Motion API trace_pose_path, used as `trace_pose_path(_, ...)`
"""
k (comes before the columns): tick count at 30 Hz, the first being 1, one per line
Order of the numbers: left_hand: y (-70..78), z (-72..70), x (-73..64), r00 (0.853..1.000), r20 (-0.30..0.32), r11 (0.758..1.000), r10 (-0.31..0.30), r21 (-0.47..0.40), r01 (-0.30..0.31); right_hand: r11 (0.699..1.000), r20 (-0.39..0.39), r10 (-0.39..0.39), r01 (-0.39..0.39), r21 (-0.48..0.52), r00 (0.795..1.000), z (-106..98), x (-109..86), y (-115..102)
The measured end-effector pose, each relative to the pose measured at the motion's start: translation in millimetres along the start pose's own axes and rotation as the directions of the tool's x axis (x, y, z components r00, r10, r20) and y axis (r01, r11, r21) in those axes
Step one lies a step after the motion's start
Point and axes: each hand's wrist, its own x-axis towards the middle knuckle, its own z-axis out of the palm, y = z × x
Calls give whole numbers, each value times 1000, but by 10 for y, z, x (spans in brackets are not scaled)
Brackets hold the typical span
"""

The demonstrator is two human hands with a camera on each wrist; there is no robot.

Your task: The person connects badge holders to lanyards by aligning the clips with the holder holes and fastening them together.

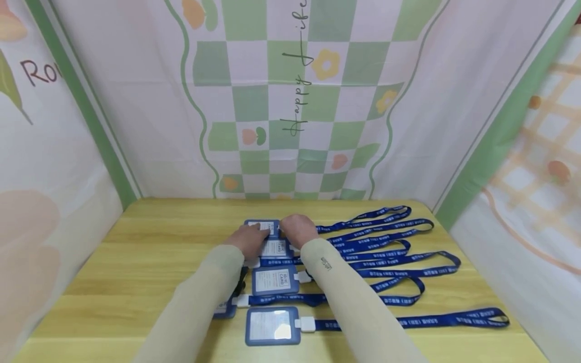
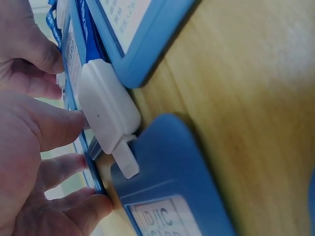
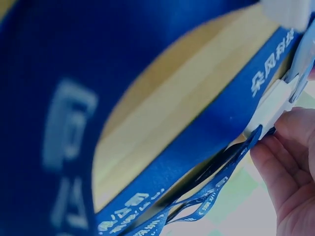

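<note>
Near the back of the table, my left hand [image 1: 248, 241] holds the farthest blue ID badge holder [image 1: 262, 221] by its edges, its fingertips over the card. Thumb and fingers are spread around the frame in the left wrist view. My right hand [image 1: 299, 230] is just right of that holder. In the right wrist view, its thumb and fingers pinch a white lanyard clip [image 3: 270, 110], from which a blue printed lanyard [image 3: 216, 123] runs. A second badge holder [image 1: 276, 248] lies directly below, partly covered by the left hand.
Nearer me lie more badge holders, one in the middle [image 1: 275, 280] and one at the front [image 1: 272, 326]. Another holder [image 1: 223, 308] is partly hidden by the left sleeve. Several blue lanyards [image 1: 436, 320] stretch rightward over the wooden table [image 1: 150, 237]. Printed curtains [image 1: 299, 101] surround it.
</note>
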Motion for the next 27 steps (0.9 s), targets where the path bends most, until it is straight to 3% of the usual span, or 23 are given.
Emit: trace_pose_path(27,-12,1,53,1000,13,1000,7,18,-7,1000,19,-18,18,12,1000,-5,67,22)
